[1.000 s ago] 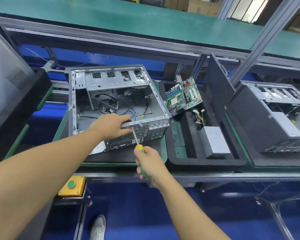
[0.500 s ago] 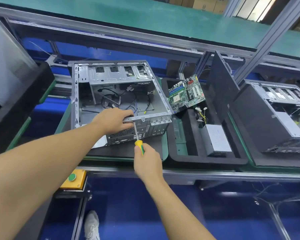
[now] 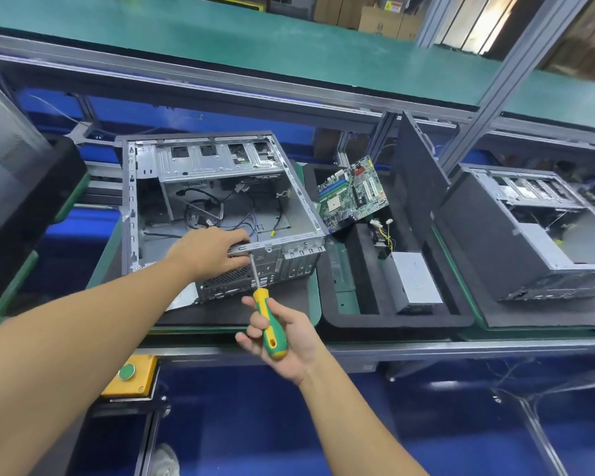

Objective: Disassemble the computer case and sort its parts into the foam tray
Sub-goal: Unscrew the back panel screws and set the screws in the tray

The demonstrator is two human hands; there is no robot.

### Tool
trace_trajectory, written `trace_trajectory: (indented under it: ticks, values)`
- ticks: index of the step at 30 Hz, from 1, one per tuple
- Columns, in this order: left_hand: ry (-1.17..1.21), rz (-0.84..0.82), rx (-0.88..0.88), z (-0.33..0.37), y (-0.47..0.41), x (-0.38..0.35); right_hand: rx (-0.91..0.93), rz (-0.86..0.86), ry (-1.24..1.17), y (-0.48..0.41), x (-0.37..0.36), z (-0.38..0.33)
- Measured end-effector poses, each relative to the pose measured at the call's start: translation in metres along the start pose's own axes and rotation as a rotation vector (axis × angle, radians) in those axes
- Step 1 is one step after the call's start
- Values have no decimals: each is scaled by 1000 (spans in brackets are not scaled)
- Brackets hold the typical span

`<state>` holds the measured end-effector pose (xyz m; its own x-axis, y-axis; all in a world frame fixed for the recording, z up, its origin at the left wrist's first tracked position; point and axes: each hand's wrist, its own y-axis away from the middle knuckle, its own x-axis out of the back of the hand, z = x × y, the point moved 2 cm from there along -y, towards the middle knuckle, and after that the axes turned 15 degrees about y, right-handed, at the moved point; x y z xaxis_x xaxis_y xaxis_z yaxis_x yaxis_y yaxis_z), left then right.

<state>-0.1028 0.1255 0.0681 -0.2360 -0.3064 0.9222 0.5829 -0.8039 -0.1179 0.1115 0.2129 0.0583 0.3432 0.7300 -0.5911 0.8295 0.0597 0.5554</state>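
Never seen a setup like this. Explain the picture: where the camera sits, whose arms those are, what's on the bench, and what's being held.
There is no machine here. A person works with bare hands, and the one camera sits on their head, looking down over both arms. The left hand holds the near edge of an opened computer case, which lies on its side with loose cables inside. The right hand holds a green-and-yellow screwdriver, its tip against the case's back panel. Right of the case lies a black foam tray. It already holds a green motherboard, a silver power supply and a dark side panel standing upright. Farther right sits a second opened case.
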Motion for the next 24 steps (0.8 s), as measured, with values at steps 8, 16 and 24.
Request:
trace_trajectory:
  ticks: [8,16,24]
  values:
    - [-10,-19,9,1,0,1,275,743,1823,18,-24,-21]
    - [-9,-19,19,1,1,1,-77,-30,-116,5,3,-12]
    - [-5,-23,28,2,1,1,163,534,975,5,-5,-9]
